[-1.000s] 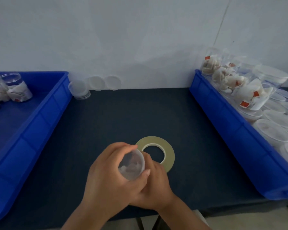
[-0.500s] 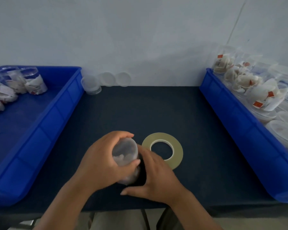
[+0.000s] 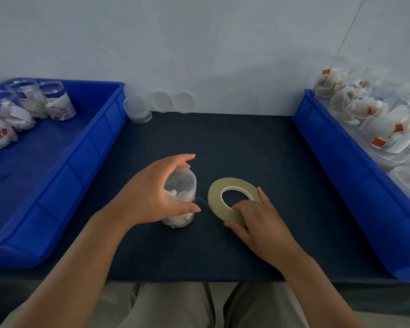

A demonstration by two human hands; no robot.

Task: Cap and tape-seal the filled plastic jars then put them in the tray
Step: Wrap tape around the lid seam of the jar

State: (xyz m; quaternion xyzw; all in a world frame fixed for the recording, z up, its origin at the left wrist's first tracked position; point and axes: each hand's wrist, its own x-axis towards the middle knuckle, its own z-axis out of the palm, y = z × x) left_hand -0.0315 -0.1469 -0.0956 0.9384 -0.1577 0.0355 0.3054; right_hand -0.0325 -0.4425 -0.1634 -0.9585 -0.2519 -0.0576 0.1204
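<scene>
Two hands are at work low in the middle of the frame, over a dark worktop [image 3: 223, 143]. The left hand [image 3: 152, 195] grips a clear plastic jar [image 3: 183, 188]. Its fingers curl round the far side and its thumb wraps the near side. The jar stands upright on the worktop and has white bits inside. It is hard to tell if a lid is on it.

Just to the right of the jar lies a flat tape roll [image 3: 237, 182], pale yellow with a white ring inside. The right hand [image 3: 258, 223] holds the near part of the roll. Its fingers bend over the top and its thumb sits at the near edge. A thin faint line shows between the jar and the roll, too dim to make out.

On the left side of the frame is a blue tray [image 3: 88, 150] with a few filled jars [image 3: 59, 105] in its far corner. On the right side is another blue tray [image 3: 341, 166], piled with many filled jars [image 3: 355, 107].

At the back, by the wall, sits a small stack of clear lids [image 3: 137, 110]. Two more lids [image 3: 162, 101] lean against the wall next to it.
</scene>
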